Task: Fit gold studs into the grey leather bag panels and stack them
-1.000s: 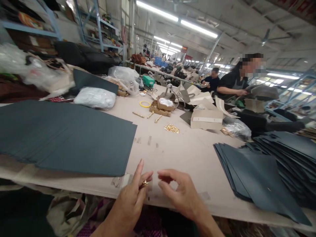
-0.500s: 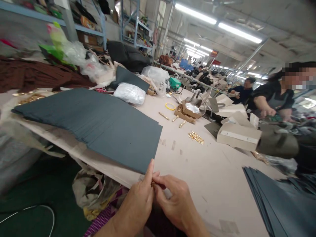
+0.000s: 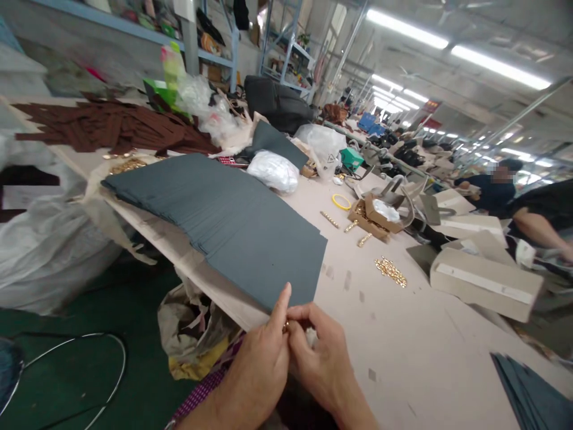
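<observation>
- Left hand [image 3: 264,353], index finger extended, seems to pinch a small gold piece [image 3: 285,326], lower centre.
- Right hand [image 3: 323,352] curls against it; its grip I can't tell.
- I judge this fingertip work; next calls for steadiness.
- Dark sheets [image 3: 250,221] lie beyond on the bench [image 3: 425,340].

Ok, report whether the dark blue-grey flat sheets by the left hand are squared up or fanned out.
Fanned out: the blue-grey sheets overlap, many stepped edges showing along their near side.
</observation>
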`<state>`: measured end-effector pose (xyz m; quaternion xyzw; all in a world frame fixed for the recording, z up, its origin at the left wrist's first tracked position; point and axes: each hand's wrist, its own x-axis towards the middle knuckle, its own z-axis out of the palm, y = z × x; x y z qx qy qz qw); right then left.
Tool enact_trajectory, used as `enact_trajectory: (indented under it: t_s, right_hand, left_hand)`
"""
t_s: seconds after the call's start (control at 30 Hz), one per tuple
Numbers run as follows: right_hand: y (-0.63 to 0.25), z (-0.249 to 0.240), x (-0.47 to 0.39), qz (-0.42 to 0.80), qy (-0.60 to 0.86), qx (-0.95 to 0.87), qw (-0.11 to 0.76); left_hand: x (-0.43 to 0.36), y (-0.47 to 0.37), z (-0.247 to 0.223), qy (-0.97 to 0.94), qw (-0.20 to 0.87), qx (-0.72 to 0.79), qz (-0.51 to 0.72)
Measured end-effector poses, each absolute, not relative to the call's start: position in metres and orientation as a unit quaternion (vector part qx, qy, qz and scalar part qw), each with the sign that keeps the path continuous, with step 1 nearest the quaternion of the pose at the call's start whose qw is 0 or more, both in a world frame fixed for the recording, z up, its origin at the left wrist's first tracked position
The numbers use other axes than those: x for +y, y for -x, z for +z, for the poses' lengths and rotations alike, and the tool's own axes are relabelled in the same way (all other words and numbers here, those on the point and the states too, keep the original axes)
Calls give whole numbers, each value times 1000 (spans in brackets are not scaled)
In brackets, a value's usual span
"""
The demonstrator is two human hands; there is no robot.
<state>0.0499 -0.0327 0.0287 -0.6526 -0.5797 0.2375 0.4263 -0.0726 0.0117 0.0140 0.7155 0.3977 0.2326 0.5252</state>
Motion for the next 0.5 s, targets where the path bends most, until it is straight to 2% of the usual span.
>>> enact_trajectory:
  t_s: [0.07,0.17,0.23,0.33,0.43,0.5]
  right_hand:
    - [-53,34,-16,273,649,-567,429]
    - [-66,33,16,197,650,-610,408]
    - [-75,28,35,127,651,-657,358]
    - [-84,26,46,101,650,-708,258]
    - [-90,38,31,164,637,-731,182]
    - [-96,48,15,274,600,-736,154]
  left_hand:
    - [16,79,15,-662,560,411,281]
    - [18,93,9,-550,631,432,335]
    - [18,104,2,-499,652,460,337]
    - [14,117,-9,-476,653,494,322]
    - [9,123,-14,-474,647,505,319]
    - [4,122,-13,-467,646,514,317]
